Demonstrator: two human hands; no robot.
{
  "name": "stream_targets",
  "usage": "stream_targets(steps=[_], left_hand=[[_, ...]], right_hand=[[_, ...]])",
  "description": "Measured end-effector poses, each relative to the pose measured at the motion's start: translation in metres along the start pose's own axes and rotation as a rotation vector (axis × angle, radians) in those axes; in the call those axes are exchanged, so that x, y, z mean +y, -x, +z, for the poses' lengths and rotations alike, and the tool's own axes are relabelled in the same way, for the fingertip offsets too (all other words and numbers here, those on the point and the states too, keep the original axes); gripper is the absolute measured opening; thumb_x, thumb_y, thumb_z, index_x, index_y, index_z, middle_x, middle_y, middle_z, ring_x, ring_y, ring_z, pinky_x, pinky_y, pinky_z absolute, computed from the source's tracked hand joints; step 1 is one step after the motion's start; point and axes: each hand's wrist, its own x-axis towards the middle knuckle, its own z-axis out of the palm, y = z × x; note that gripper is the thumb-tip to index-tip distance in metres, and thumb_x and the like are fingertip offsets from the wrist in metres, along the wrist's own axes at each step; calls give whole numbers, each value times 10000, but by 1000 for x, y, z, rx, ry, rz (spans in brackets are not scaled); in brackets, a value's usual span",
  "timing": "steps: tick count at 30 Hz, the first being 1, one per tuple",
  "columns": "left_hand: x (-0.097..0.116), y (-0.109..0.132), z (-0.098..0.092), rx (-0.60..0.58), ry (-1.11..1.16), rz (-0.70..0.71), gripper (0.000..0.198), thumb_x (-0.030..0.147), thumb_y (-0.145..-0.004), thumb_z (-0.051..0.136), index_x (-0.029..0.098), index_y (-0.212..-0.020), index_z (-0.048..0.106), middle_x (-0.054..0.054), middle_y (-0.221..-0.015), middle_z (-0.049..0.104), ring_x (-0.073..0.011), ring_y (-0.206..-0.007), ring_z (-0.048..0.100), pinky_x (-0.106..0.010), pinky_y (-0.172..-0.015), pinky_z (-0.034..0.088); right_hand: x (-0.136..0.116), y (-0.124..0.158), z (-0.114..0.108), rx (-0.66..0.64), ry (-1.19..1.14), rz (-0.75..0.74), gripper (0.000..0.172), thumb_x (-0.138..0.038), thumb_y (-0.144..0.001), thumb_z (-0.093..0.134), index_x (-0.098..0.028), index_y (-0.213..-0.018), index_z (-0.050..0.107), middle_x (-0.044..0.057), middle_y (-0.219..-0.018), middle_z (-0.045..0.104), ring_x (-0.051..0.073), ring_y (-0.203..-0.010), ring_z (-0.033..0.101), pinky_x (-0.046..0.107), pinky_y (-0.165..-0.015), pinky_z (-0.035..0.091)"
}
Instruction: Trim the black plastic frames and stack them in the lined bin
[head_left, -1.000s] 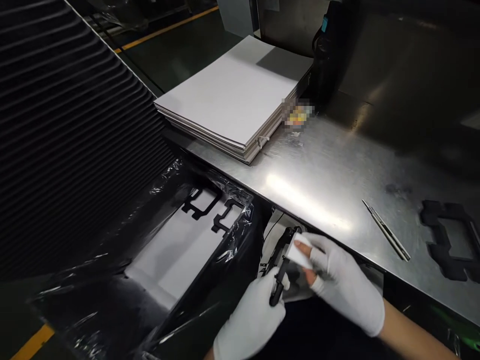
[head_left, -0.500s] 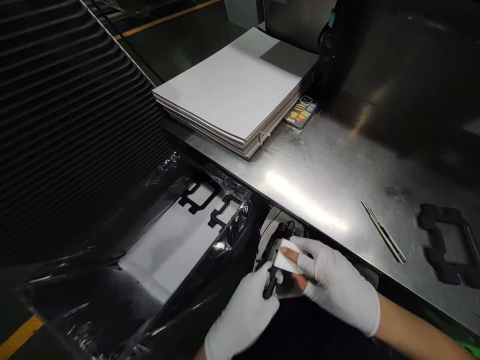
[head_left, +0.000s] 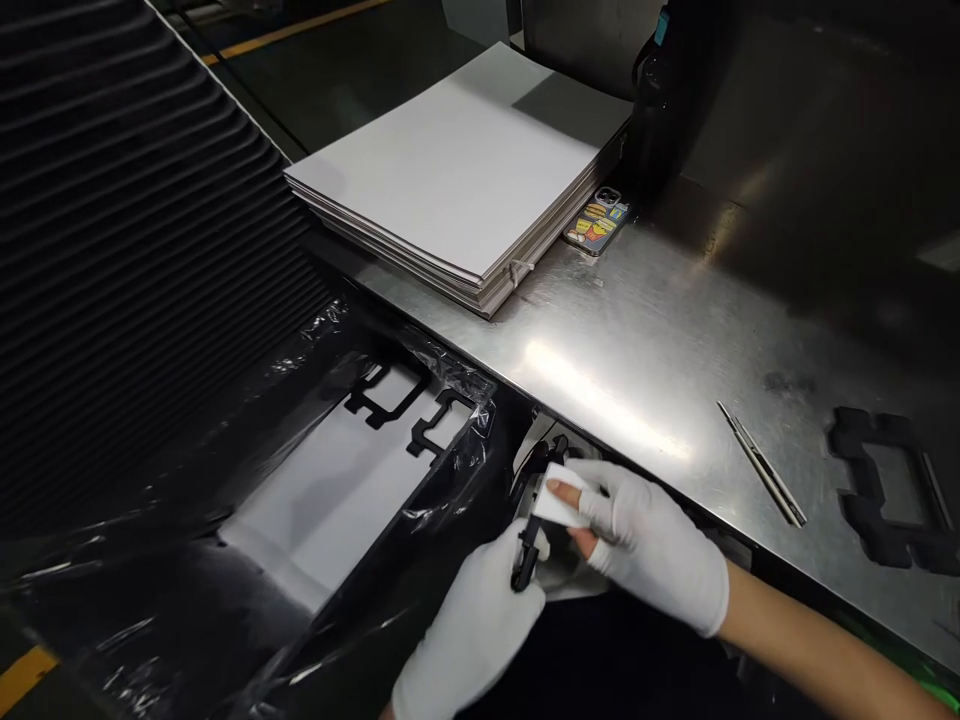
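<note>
head cam | forward-down — close over left hand, right hand | steel table beyond

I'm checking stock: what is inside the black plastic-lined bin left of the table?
A white sheet lies inside the bin, with two black frame pieces on its far end. Whatever lies under the sheet is covered, and the near end is in shadow.

Both hands wear white gloves and meet low in front of the body, the left hand curled into a closed grip with its thumb on top, the right hand, on a bare forearm reaching in from the lower right, pinching with exposed fingertips.
</note>
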Motion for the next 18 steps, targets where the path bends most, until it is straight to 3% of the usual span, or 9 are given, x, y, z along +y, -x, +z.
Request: stream_targets(steps=[3,7,10,14,18], left_hand=[[-1,-3,-2,5,9,13,284,-14,-759,477,231,-877,559,40,-808,603,-181,-774,569,-286,-728,442],[-4,-5,-3,44,-13,17,243,12,-771,496,231,-858,556,38,-786,595,-184,-755,568,-293,-708,441],[-4,-5,-4,53,-12,-10,263,6,-763,498,231,-881,566,40,-799,599,-184,-761,555,-293,-712,444],[0,-4,-5,106,-56,-26,218,18,-791,500,235,-808,518,47,-724,563,-176,-686,521,-299,-644,391],[3,-4,-6,81,-42,15,263,-18,-783,503,223,-868,567,39,-780,622,-176,-733,583,-292,-699,435]], right_hand=[[-3,-5,2,67,6,30,567,-182,-1042,593,-358,-1581,569,65,-1477,652,234,-1181,726,406,-1005,665],[-7,-12,5,-10,-5,-28,497,-175,-1041,601,-331,-1512,637,61,-1369,703,222,-1150,724,388,-982,668],[-10,-16,8,105,-3,24,493,-191,-1035,615,-299,-1515,635,86,-1450,664,230,-1147,726,402,-967,677],[-12,-18,13,17,-10,-24,464,-198,-1060,589,-323,-1503,645,68,-1359,704,219,-1134,728,389,-969,675],[-5,-16,20,181,18,25,551,-169,-1015,616,-315,-1547,607,93,-1488,648,260,-1241,711,458,-1038,658]])
